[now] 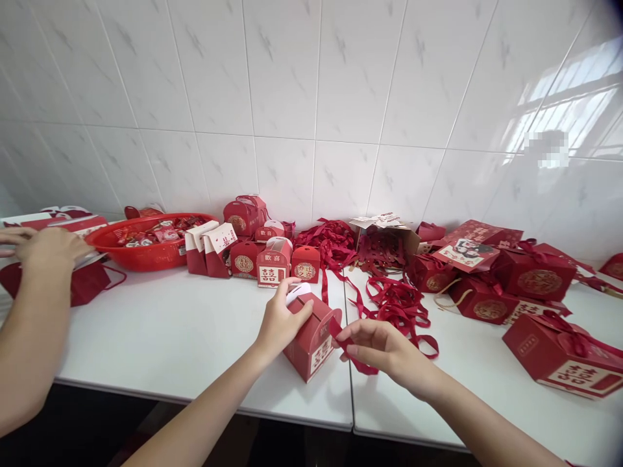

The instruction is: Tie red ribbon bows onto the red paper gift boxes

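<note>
A red gift box [311, 337] with a rounded, flapped top and a cream label stands near the table's front edge. My left hand [283, 324] grips it from the left, thumb on top and fingers behind. My right hand [382, 350] pinches a dark red ribbon [335, 329] close to the box's right side. Some of that ribbon hangs below my right fingers. Beyond my right hand lies a loose tangle of red ribbons [396, 301] on the table.
Small red boxes [275, 263] and a ribbon heap [328, 240] line the wall. Finished-looking boxes with bows [567, 357] sit at right. At left, a co-worker's hands [53, 246] handle a box beside a red basin [141, 259] of wrapped sweets. A seam [351, 389] divides the tables.
</note>
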A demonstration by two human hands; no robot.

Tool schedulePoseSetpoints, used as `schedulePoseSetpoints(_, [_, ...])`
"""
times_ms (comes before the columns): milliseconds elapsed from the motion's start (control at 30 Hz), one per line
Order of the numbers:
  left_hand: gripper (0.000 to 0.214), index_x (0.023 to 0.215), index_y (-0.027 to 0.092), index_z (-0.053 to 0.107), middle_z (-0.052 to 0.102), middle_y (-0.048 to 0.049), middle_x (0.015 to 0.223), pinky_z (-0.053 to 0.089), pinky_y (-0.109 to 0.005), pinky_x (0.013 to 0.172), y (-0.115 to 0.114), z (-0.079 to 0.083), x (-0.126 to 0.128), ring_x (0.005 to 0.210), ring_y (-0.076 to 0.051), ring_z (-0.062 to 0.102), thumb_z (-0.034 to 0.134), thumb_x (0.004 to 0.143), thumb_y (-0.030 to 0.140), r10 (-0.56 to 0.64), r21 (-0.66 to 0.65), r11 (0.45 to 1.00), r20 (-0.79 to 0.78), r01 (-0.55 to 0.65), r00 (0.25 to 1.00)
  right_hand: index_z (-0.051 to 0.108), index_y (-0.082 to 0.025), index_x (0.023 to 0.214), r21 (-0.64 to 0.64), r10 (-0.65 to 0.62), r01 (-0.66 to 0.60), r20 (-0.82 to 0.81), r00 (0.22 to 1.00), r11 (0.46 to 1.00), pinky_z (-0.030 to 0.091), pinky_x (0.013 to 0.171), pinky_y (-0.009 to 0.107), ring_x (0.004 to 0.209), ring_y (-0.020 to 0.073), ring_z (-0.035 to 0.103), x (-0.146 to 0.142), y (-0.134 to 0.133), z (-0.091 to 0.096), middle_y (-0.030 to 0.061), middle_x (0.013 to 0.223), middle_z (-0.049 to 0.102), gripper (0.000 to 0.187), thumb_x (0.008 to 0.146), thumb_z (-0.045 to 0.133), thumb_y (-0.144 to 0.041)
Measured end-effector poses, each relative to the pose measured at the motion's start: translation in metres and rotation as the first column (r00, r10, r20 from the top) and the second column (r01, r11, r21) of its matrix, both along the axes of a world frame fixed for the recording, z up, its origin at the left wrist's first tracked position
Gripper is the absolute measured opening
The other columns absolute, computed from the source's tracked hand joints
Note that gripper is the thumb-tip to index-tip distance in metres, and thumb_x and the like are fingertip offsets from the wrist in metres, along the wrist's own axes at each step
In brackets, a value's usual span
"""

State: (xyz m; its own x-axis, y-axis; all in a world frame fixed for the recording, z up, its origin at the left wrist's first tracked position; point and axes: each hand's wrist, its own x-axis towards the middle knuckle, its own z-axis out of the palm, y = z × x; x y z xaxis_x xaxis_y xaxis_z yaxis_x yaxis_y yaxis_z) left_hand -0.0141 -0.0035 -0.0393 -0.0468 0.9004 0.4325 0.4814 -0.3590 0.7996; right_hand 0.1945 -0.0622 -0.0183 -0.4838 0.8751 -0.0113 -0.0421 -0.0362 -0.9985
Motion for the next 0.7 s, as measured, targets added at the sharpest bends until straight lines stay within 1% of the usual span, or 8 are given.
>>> schedulePoseSetpoints(200, [0.035, 0.108, 0.024, 0.050, 0.064, -0.0030, 0.107, 0.047, -0.033, 0.086, -0.0004, -0.0009, -0.0004, 0.102, -0.022, 0.061, 0.060, 0.074, 0.030, 0.011, 0.014, 1.000, -0.014, -0.011, 1.000, 0.066, -0.018, 0.092, -0.004, 0.024, -0.024, 0.019, 1.000, 1.000, 0.044, 0.071, 0.028, 0.080, 0.0154, 0.060, 0.0000, -0.0020, 0.0003, 0.0051, 0.089, 0.064, 0.032, 0.070, 0.074, -0.040])
schedulePoseSetpoints(400, [0.030, 0.104, 0.024, 0.053, 0.067, -0.0025, 0.102, 0.049, -0.032, 0.082, 0.0004, -0.0016, -0.0009, 0.098, -0.023, 0.063, 0.059, 0.077, 0.034, 0.015, 0.031, 0.999, -0.038, -0.014, 0.999, 0.067, -0.017, 0.092, -0.005, 0.014, -0.014, 0.013, 1.000, 1.000, 0.046, 0.079, 0.033, 0.080, 0.0163, 0.060, 0.0015, 0.0011, -0.0032, 0.0056, 0.090, 0.065, 0.035, 0.069, 0.074, -0.043])
schedulePoseSetpoints(567, [0.026, 0.100, 0.025, 0.054, 0.067, -0.0007, 0.098, 0.049, -0.031, 0.078, -0.0015, 0.0013, -0.0008, 0.089, -0.021, 0.064, 0.059, 0.078, 0.036, 0.011, 0.019, 1.000, -0.053, -0.010, 0.999, 0.067, -0.018, 0.092, -0.020, 0.020, -0.019, 0.016, 1.000, 1.000, 0.046, 0.076, 0.030, 0.080, 0.0158, 0.061, 0.0012, -0.0006, -0.0057, 0.0047, 0.089, 0.064, 0.032, 0.071, 0.073, -0.040])
schedulePoseSetpoints(700, [0.026, 0.100, 0.025, 0.055, 0.067, -0.0012, 0.100, 0.049, -0.033, 0.079, -0.0026, 0.0029, -0.0010, 0.090, -0.022, 0.063, 0.059, 0.077, 0.035, 0.013, 0.009, 1.000, -0.060, -0.012, 0.998, 0.067, -0.018, 0.093, -0.024, 0.028, -0.028, 0.028, 0.999, 0.999, 0.046, 0.074, 0.029, 0.080, 0.0156, 0.061, -0.0004, -0.0024, -0.0048, 0.0053, 0.091, 0.065, 0.032, 0.071, 0.073, -0.040])
